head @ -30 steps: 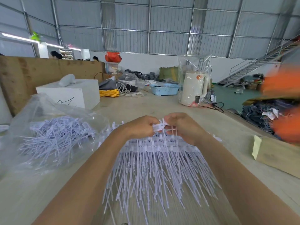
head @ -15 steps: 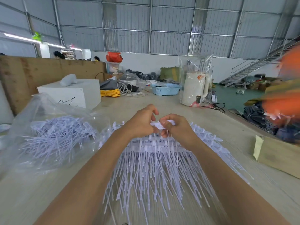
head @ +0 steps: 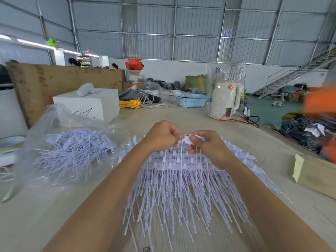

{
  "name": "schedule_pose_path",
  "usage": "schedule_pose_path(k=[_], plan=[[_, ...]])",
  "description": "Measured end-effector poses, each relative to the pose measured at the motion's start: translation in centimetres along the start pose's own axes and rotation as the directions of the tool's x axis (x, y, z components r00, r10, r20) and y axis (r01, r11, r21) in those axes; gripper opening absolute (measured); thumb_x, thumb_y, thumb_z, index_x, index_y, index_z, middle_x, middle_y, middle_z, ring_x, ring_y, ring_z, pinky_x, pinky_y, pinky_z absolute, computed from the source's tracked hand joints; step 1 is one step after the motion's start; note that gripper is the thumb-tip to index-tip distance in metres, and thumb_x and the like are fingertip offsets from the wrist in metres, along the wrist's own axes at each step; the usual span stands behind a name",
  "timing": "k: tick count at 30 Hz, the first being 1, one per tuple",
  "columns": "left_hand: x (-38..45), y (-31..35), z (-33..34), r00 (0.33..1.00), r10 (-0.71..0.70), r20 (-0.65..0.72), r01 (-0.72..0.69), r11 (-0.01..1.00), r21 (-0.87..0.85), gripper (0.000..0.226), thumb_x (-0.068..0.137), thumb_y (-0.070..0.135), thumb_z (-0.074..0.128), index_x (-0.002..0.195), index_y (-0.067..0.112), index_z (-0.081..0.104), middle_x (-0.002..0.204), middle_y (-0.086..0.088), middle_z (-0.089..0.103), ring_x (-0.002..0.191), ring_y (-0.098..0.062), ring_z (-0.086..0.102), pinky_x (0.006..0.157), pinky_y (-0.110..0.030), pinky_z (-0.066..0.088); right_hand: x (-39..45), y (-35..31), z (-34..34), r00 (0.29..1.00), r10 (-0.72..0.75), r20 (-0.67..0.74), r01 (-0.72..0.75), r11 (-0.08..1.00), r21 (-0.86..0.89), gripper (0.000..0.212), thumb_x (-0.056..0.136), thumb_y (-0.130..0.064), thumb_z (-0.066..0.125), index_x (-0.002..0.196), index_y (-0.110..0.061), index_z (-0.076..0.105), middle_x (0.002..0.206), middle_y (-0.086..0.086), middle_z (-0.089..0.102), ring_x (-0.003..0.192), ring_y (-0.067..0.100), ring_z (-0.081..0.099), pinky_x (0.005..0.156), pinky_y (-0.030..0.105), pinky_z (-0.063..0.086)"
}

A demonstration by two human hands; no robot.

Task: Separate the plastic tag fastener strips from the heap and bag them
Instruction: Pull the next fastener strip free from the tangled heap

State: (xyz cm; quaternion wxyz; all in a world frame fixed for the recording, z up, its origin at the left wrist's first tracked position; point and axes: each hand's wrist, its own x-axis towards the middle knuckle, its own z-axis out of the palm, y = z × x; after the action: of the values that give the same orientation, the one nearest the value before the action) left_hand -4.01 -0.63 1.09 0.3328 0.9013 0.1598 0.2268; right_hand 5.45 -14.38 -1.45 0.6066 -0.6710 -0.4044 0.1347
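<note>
Head view: both hands are pinching one white tag fastener strip (head: 187, 138) above the heap (head: 181, 179), which is fanning toward the near edge of the table (head: 54, 206) at its middle. The left hand (head: 161, 136) is curling its fingers around the strip's left end, while the right hand (head: 207, 145) is gripping the right end between thumb and fingers; thin stems are hanging from the strip between the two hands down to the heap.

Just beside the heap, toward the table's left edge, a clear plastic bag (head: 60, 139) is lying open and holding a loose pile of bagged strips (head: 72, 151). Behind it a white box (head: 91, 104) is carrying a black scribbled mark that cannot be read. Farther back, near the far edge, a yellow cord (head: 130, 104), a blue basket (head: 191, 100) and a white kettle (head: 224, 100) wrapped in clear plastic are standing; the kettle's orange label is too small to read. A cardboard piece (head: 316, 176) is resting at the right edge. A blurred orange shape (head: 320, 104) is crossing the frame's right side.
</note>
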Motion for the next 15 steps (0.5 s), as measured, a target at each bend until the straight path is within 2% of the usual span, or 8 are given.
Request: schedule_pose_path(k=[2,3,6,9,10,12,13,15], plan=[[-0.2,0.2,0.1,1.000,0.019,-0.012,-0.019,0.998,0.063,0.026,0.088,0.029,0.064,0.065,0.018,0.062,0.062,0.004,0.065,0.069,-0.015,0.061,0.074,-0.028,0.047,-0.2,0.0,-0.1,1.000,-0.012,0.024,0.012,1.000,-0.004,0.012,0.096,-0.006,0.052,0.090,-0.003,0.061,0.064,0.009,0.063,0.057,0.016,0.065,0.068,0.031,0.058],[-0.3,0.3,0.1,1.000,0.022,-0.014,-0.021,0.996,0.092,0.027,0.088,0.029,0.063,0.064,0.016,0.062,0.065,0.000,0.065,0.070,-0.017,0.061,0.072,-0.028,0.046,-0.2,0.0,-0.1,0.999,-0.021,0.029,0.022,1.000,-0.015,0.012,0.095,-0.005,0.052,0.087,-0.002,0.061,0.064,0.010,0.062,0.056,0.014,0.064,0.065,0.029,0.058],[-0.7,0.6,0.1,0.999,-0.028,0.032,0.024,0.995,0.098,0.035,0.090,0.032,0.061,0.064,0.008,0.062,0.064,-0.009,0.059,0.054,-0.015,0.049,0.056,-0.025,0.038,-0.3,0.0,0.1,0.998,-0.062,0.008,0.062,0.995,-0.077,0.011,0.093,-0.001,0.054,0.087,0.005,0.060,0.062,0.013,0.060,0.049,0.008,0.061,0.052,0.019,0.053],[-1.2,0.8,0.0,0.991,-0.096,0.094,0.094,0.995,0.023,0.043,0.092,0.033,0.057,0.075,-0.006,0.065,0.065,-0.014,0.050,0.054,-0.020,0.041,0.057,-0.027,0.030,-0.3,-0.1,0.5,0.994,-0.111,-0.022,0.106,0.984,-0.141,0.009,0.090,0.003,0.056,0.082,0.005,0.060,0.059,0.013,0.060,0.044,0.007,0.058,0.049,0.017,0.050],[-1.3,0.9,0.0,0.989,-0.107,0.100,0.109,0.994,-0.017,0.044,0.092,0.032,0.057,0.076,-0.009,0.065,0.066,-0.014,0.050,0.058,-0.020,0.043,0.060,-0.027,0.031,-0.3,-0.1,0.6,0.991,-0.127,-0.032,0.121,0.982,-0.145,0.010,0.090,0.004,0.056,0.080,0.003,0.060,0.058,0.013,0.060,0.042,0.007,0.057,0.048,0.016,0.049],[-1.2,1.0,-0.1,0.988,-0.121,0.099,0.131,0.987,-0.098,0.043,0.092,0.026,0.058,0.060,-0.003,0.058,0.055,-0.004,0.054,0.064,-0.020,0.048,0.064,-0.027,0.034,-0.3,-0.1,0.8,0.984,-0.165,-0.061,0.155,0.978,-0.139,0.012,0.090,0.006,0.056,0.079,0.003,0.061,0.057,0.013,0.058,0.040,0.007,0.055,0.046,0.016,0.047],[-1.2,1.1,-0.1,0.986,-0.135,0.093,0.147,0.981,-0.130,0.043,0.091,0.022,0.059,0.052,0.004,0.052,0.045,0.003,0.052,0.063,-0.020,0.048,0.063,-0.026,0.034,-0.2,-0.1,0.9,0.979,-0.186,-0.077,0.174,0.974,-0.146,0.011,0.089,0.006,0.056,0.080,0.004,0.061,0.056,0.012,0.058,0.040,0.007,0.055,0.046,0.016,0.046],[-1.0,1.4,-0.2,0.980,-0.177,0.095,0.192,0.963,-0.187,0.041,0.091,0.018,0.059,0.052,0.012,0.048,0.037,0.008,0.049,0.056,-0.016,0.047,0.056,-0.024,0.032,-0.2,0.1,1.1,0.970,-0.222,-0.101,0.203,0.964,-0.172,0.009,0.089,0.006,0.056,0.081,0.004,0.061,0.055,0.010,0.058,0.040,0.006,0.055,0.047,0.016,0.046]])
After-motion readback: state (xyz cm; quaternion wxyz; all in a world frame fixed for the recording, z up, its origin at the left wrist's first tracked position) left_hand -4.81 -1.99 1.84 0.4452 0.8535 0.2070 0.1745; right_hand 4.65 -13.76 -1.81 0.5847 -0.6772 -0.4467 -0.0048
